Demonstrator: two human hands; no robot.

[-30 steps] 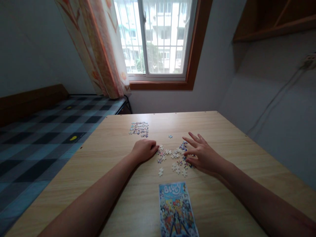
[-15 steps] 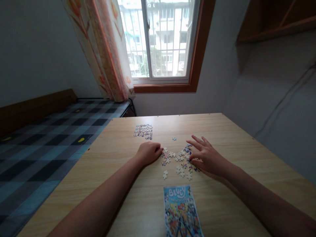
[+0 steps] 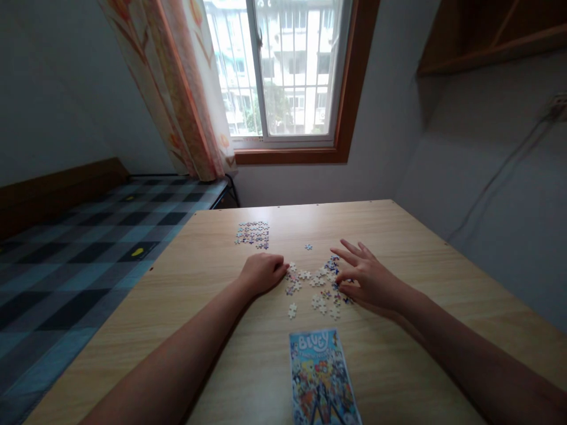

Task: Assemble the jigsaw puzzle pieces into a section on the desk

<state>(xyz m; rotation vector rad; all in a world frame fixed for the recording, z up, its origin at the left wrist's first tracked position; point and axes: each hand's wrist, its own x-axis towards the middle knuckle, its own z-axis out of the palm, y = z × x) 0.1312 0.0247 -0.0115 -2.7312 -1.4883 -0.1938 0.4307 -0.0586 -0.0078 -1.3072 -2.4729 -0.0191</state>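
Observation:
Loose jigsaw puzzle pieces (image 3: pixel 318 281) lie in a scattered pile between my hands, some pale side up and some coloured. My left hand (image 3: pixel 264 273) rests curled on the table at the pile's left edge, its thumb tip close to a pale piece. Anything inside its fingers is hidden. My right hand (image 3: pixel 364 275) is over the pile's right side with fingers spread. Its thumb and index finger reach down among dark blue pieces, a small gap between them. A joined block of puzzle pieces (image 3: pixel 252 234) lies farther back on the left.
A puzzle picture sheet or box marked "Bluey" (image 3: pixel 323 378) lies at the near side of the wooden table (image 3: pixel 212 366). One separate piece (image 3: pixel 309 247) sits beyond the pile, another (image 3: pixel 292 311) nearer me. A bed with checked cover (image 3: pixel 88 260) stands at left.
The whole view has shifted slightly, so everything appears a little farther left. Both hands keep nearly the same pose over the pieces.

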